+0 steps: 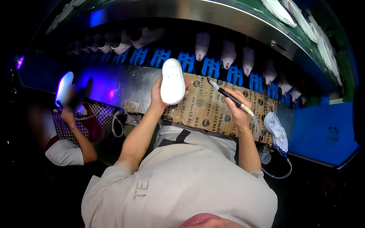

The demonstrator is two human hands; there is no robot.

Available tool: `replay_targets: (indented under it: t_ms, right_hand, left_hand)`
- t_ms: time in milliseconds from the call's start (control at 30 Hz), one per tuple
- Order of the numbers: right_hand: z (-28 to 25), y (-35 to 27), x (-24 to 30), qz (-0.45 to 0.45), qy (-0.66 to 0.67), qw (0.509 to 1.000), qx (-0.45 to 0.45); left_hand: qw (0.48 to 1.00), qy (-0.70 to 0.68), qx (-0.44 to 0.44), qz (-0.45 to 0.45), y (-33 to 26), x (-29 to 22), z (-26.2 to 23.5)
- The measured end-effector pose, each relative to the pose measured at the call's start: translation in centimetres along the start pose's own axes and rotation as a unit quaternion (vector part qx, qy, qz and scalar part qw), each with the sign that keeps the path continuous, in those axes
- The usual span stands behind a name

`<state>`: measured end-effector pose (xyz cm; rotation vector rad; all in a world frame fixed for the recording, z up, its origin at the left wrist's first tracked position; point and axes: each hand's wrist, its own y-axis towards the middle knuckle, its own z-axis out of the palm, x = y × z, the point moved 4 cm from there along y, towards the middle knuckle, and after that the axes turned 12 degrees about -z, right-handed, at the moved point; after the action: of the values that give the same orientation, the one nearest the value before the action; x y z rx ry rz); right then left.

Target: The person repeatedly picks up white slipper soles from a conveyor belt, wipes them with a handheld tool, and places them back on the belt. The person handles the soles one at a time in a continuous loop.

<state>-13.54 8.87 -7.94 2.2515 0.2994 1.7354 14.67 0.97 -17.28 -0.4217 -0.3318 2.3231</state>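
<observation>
A white shoe sole point(173, 84) is held up over the workbench by my left hand point(156, 94), its fingers wrapped round the sides from behind. My right hand point(239, 109) is closed round the handle of a black brush point(230, 95) with a pale rear end, gripped like a pen. The brush tip points up and left, apart from the sole. A clear tube point(256, 123) hangs near the brush's rear end. Printed brown cardboard point(195, 108) covers the bench beneath both hands.
Pinkish-white shoe uppers point(202, 43) hang in a row above blue racks point(211, 67). Near my right arm lies a white sole point(276, 131), beside a blue jointed hose point(280, 151). A co-worker's hand point(68, 116) is at the left, near another sole point(64, 88) lit purple.
</observation>
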Motion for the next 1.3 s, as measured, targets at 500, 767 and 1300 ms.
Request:
replay_targets:
  t_ms: [500, 767, 1300]
  right_hand:
    - [-3.0, -6.7, -12.0, 0.007, -0.156, 0.978, -0.136]
    - [-2.8, -7.3, -12.0, 0.016, -0.139, 0.979, -0.148]
    - [-3.2, -6.8, -10.9, -0.004, -0.115, 0.979, -0.167]
  left_hand:
    - [0.899, 0.151, 0.31, -0.27, 0.0, 0.2, 19.8]
    - [0.935, 0.332, 0.106, 0.06, 13.9, -7.5, 37.4]
    - [0.27, 0.866, -0.214, 0.361, 14.7, -4.7, 37.5]
